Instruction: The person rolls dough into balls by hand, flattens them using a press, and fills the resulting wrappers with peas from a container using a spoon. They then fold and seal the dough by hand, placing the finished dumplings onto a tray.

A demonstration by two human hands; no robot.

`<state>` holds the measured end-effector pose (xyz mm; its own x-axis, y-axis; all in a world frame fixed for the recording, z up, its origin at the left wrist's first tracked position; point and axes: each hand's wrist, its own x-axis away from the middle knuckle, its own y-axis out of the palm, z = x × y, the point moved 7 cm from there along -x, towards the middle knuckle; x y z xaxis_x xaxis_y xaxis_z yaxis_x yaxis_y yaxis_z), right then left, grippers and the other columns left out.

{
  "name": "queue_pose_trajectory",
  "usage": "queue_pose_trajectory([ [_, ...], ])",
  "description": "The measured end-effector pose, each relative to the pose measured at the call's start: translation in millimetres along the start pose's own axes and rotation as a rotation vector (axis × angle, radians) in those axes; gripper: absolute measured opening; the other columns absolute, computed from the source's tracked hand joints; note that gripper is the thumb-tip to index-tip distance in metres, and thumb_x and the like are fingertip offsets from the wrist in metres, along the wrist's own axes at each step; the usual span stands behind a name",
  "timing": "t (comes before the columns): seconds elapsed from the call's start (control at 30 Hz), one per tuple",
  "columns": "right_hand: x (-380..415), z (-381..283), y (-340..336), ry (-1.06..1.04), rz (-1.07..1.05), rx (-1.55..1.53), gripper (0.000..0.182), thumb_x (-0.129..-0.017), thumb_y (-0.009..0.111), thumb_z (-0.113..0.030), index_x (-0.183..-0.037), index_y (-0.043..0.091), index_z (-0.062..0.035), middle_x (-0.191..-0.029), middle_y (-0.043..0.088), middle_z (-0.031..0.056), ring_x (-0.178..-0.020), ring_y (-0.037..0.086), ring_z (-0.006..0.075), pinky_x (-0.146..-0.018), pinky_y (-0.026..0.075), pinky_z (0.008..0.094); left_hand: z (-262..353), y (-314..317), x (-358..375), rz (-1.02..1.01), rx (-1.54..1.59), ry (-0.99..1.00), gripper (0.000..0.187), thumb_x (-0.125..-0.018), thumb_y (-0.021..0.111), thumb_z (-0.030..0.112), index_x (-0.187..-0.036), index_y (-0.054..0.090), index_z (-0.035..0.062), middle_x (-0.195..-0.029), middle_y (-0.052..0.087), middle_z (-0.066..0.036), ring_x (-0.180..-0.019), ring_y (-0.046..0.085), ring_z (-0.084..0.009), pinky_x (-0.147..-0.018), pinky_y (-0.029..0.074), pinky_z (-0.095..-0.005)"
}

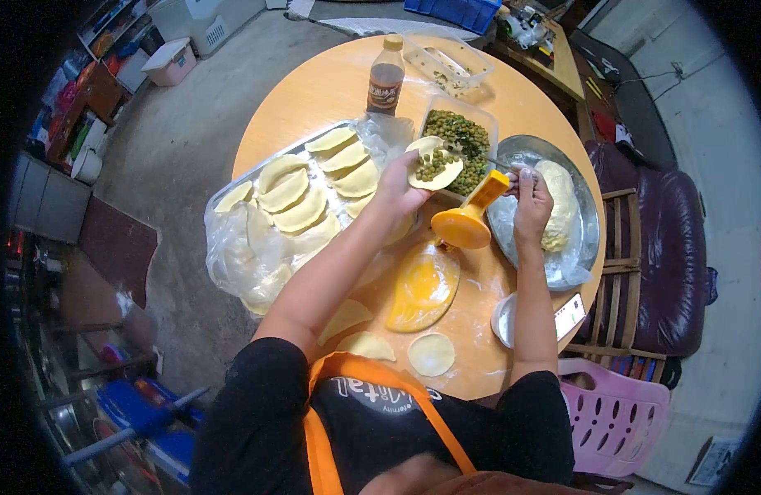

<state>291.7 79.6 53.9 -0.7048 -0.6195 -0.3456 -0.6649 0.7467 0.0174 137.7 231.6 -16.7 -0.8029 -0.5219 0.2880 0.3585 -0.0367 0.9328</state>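
Note:
My left hand holds a round dough wrapper with green filling on it, close to the near left edge of a clear container of the same filling. My right hand is closed on the handle of a metal spoon, whose tip is over the filling. Below and between the hands stands an orange press. Nearer to me lie a yellow-and-clear bag and a flat dough round. On the left, folded dumplings fill a plastic-lined tray.
A dark bottle and another clear container stand at the back. At the right, a metal basin holds a dough lump. A white bowl and a phone lie near the round table's right edge.

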Motion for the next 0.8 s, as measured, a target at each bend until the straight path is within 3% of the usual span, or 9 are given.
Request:
queue_pose_trajectory([
  [0.2,-2.4,-1.7,-11.3,-0.02,0.121,0.025,0.025,-0.102,0.05,-0.018,-0.108,0.064,0.0022,-0.081,0.064,0.0056,-0.067,0.06,0.0096,-0.061,0.052,0.0247,7.0,9.9,16.1,0.055,-0.025,0.047,0.038,-0.104,0.038,0.02,-0.133,0.048,-0.0014,-0.131,0.055,-0.021,-0.122,0.056,-0.0336,-0.103,0.049,-0.0495],
  [0.3,-5.5,23.0,-10.2,0.1,-0.059,0.328,0.025,-0.102,0.051,-0.02,-0.105,0.063,0.0019,-0.078,0.063,0.0054,-0.064,0.059,0.0089,-0.058,0.051,0.0242,13.9,6.7,23.7,0.06,0.008,0.064,0.037,-0.103,0.042,0.02,-0.132,0.049,-0.0015,-0.131,0.056,-0.019,-0.121,0.057,-0.0321,-0.104,0.049,-0.0472],
  [0.43,-0.2,56.0,-6.2,0.263,-0.164,0.24,0.023,-0.101,0.051,-0.021,-0.106,0.062,-0.0013,-0.077,0.063,0.0056,-0.062,0.06,0.01,-0.054,0.05,0.0235,26.0,5.9,52.6,0.149,-0.029,0.079,0.036,-0.103,0.045,0.018,-0.133,0.049,-0.0014,-0.131,0.056,-0.019,-0.119,0.058,-0.0313,-0.104,0.049,-0.0445],
  [0.47,-0.1,60.6,-14.0,0.314,-0.138,0.336,0.024,-0.101,0.05,-0.02,-0.111,0.062,-0.0013,-0.08,0.064,0.0063,-0.065,0.062,0.011,-0.058,0.051,0.0243,29.5,0.5,58.4,0.137,-0.046,0.084,0.036,-0.102,0.045,0.016,-0.134,0.048,-0.0018,-0.13,0.057,-0.019,-0.118,0.058,-0.031,-0.103,0.049,-0.0446],
  [0.57,3.8,31.7,-40.7,-0.205,0.09,0.87,0.027,-0.1,0.051,-0.02,-0.116,0.061,-0.0007,-0.083,0.065,0.0045,-0.069,0.061,0.0098,-0.063,0.051,0.0247,35.4,-1.2,93.6,0.093,-0.153,0.079,0.036,-0.1,0.051,0.015,-0.129,0.048,-0.006,-0.129,0.056,-0.021,-0.116,0.059,-0.0306,-0.105,0.049,-0.0417],
  [0.67,45.2,-33.6,-46.0,0.042,0.273,0.505,0.025,-0.099,0.053,-0.019,-0.113,0.065,-0.0019,-0.083,0.064,-0.0003,-0.07,0.056,0.0058,-0.062,0.047,0.0222,29.3,-3.9,142.3,0.106,-0.189,0.006,0.038,-0.099,0.052,0.014,-0.13,0.047,-0.0062,-0.131,0.055,-0.021,-0.119,0.057,-0.0313,-0.108,0.046,-0.0427],
  [0.8,120.0,-64.6,-10.2,0.203,0.111,0.204,0.021,-0.1,0.054,-0.017,-0.107,0.069,-0.0049,-0.078,0.06,-0.0023,-0.066,0.052,0.004,-0.06,0.043,0.0174,7.6,-36.2,182.1,0.152,-0.24,-0.09,0.041,-0.098,0.054,0.015,-0.132,0.046,-0.0051,-0.132,0.056,-0.02,-0.121,0.057,-0.0302,-0.109,0.045,-0.0424],
])
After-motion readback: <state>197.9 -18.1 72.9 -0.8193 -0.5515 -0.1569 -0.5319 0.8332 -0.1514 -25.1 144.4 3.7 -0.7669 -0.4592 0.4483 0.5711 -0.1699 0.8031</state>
